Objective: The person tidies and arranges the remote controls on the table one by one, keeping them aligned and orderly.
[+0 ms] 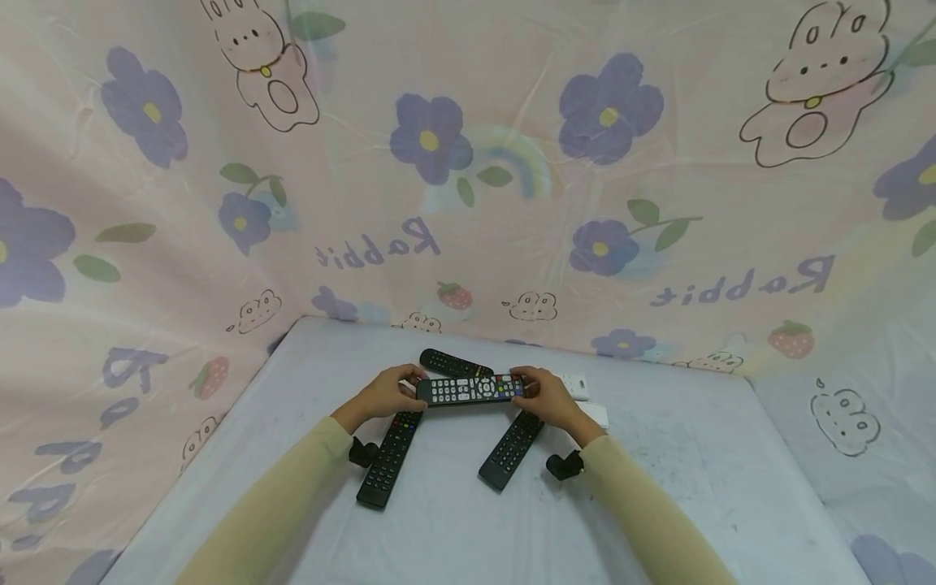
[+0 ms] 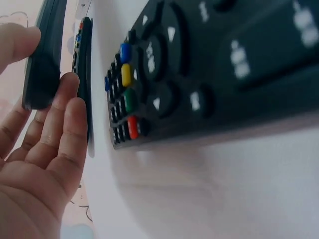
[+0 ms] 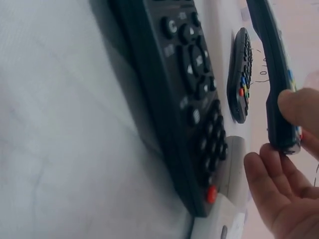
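Nearest, two pale yellow sleeves [image 1: 281, 491] reach in over a white-covered worktop [image 1: 453, 536]. Between them lie two black remotes, a left-hand one [image 1: 390, 461] and a right-hand one [image 1: 510, 451], both slanted, their far ends close to the hands. Just beyond, a long remote [image 1: 471, 391] with pale buttons is held crosswise above the worktop: the left hand [image 1: 383, 394] pinches one end between thumb and fingers, the right hand [image 1: 550, 398] the other. Past the right hand lie two white objects [image 1: 578, 387], partly hidden. Behind the held one rests a rounded black remote [image 1: 453, 363]; beyond hangs a rabbit-and-flower-printed sheet [image 1: 504, 236].
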Demonstrator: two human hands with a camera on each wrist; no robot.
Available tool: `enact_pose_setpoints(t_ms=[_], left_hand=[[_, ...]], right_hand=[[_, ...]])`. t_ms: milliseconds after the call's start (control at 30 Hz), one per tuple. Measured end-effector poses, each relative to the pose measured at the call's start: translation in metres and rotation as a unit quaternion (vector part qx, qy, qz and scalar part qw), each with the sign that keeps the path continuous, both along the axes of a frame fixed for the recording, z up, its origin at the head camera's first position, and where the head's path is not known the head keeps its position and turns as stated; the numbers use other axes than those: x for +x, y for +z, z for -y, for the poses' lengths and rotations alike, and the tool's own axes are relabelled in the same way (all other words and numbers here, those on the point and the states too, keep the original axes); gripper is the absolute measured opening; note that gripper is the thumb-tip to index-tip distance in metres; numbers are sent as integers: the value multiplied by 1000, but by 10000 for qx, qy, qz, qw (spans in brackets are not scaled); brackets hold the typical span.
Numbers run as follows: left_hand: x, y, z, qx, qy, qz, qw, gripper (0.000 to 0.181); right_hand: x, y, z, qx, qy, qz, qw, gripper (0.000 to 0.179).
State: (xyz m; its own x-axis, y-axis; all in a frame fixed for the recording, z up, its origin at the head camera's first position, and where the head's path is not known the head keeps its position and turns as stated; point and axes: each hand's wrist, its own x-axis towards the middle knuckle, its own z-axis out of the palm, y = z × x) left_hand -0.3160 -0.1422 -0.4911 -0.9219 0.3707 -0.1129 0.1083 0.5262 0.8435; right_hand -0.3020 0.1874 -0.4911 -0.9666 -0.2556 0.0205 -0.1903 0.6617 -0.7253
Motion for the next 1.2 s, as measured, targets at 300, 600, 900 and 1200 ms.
enact_pose_setpoints(t_ms=[300, 600, 900, 1200], left_hand=[[9, 7, -5, -285, -297, 86, 9991, 54], [26, 1, -5, -75, -522, 253, 9983, 57], [36, -2, -5, 40, -514, 127, 9986, 60], [51, 2, -6, 25, -546, 88, 9985, 62]], right_hand=[[-3, 1, -2, -64, -231, -17, 9997, 55], [-2, -6, -2, -130, -504, 85, 9986, 43], [1, -6, 1, -327, -572, 78, 9978, 42], [3, -6, 4, -511, -484, 86, 9975, 43]])
